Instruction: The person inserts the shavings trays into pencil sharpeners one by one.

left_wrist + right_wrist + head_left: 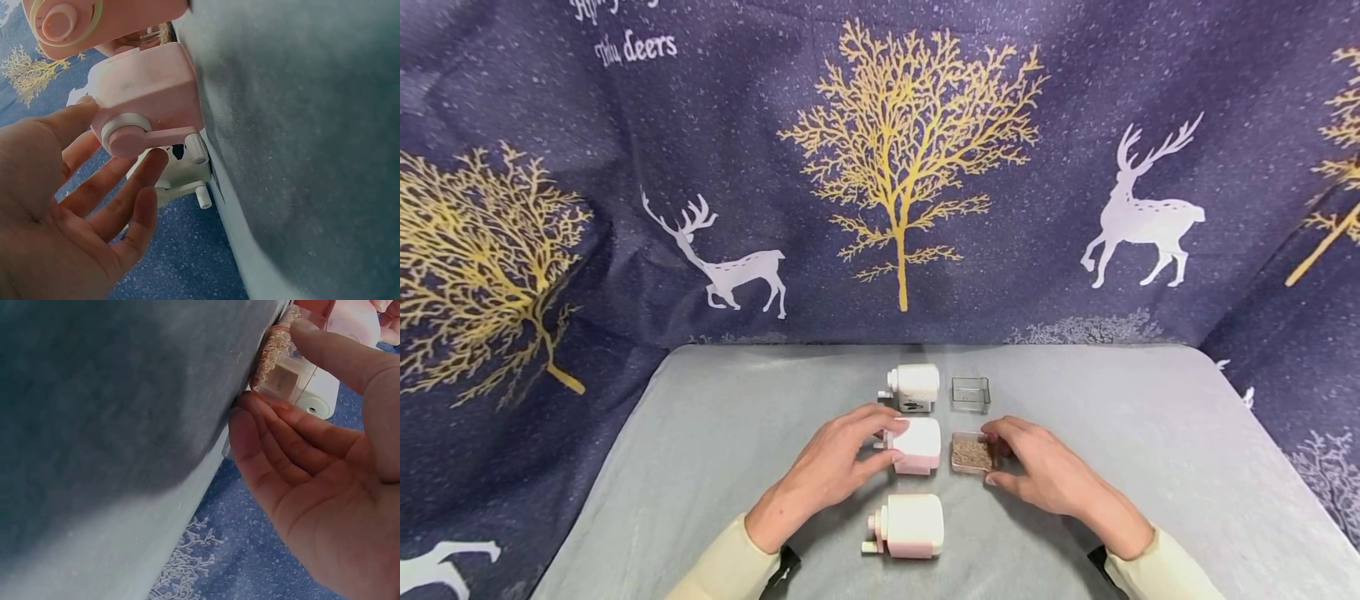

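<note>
A: Left grip status?
B: Left grip (842,458) is grasping the pink sharpener (920,442) at its crank side, thumb and index finger bracketing the body; the other fingers are hanging loose by the crank.
A: Right?
B: Right grip (1045,471) is pinching the clear tray (970,472) by its right end, thumb on the near side, fingers on the far side. Tray is sitting on the grey desk (700,467), just right of the pink sharpener, gap showing between. Brown shavings (972,453) are lying in it.
A: Neighbours?
B: White sharpener (917,379) is standing behind the pink one, clear box (972,403) sitting to its right. Cream-and-pink sharpener (915,525) is standing in front. All three cranks are pointing left.
A: Backdrop?
B: Dark blue cloth (1000,283) is hanging behind, showing gold trees, white deer.
</note>
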`<act>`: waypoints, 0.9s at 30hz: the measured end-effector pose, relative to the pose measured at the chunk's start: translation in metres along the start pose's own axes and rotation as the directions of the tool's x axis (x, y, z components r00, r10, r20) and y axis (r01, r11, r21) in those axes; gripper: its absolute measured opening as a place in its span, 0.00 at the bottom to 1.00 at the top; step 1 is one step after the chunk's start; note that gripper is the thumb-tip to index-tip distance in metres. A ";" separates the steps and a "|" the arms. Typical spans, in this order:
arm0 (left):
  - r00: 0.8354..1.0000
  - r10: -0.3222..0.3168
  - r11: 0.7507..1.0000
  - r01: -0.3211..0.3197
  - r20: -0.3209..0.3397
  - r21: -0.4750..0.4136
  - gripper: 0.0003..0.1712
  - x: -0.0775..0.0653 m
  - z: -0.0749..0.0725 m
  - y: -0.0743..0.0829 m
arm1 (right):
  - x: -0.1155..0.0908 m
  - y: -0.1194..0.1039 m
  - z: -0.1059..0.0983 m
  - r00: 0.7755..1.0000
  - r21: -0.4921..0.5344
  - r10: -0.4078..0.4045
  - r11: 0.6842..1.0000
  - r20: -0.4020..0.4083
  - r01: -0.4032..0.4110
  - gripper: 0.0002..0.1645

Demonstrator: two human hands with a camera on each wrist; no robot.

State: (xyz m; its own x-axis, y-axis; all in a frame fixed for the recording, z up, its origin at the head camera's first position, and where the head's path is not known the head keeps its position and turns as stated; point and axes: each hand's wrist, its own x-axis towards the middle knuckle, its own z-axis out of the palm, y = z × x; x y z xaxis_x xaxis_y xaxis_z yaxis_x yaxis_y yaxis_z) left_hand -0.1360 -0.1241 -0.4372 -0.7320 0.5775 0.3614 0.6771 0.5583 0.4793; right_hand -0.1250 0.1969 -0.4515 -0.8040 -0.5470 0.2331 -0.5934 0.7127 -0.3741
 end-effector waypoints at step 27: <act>1.000 -0.015 1.000 0.014 0.020 0.013 0.19 -0.001 -0.002 0.003 | 0.022 -0.011 0.016 0.998 0.040 -0.066 0.997 -0.006 0.067 0.33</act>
State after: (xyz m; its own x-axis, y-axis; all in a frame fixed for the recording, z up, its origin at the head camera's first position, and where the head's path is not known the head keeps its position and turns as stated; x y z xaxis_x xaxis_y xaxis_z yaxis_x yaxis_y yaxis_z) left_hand -0.1339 -0.1242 -0.4344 -0.7403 0.5808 0.3386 0.6674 0.5745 0.4738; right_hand -0.1361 0.1699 -0.4569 -0.7630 -0.5906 0.2625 -0.6435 0.6564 -0.3938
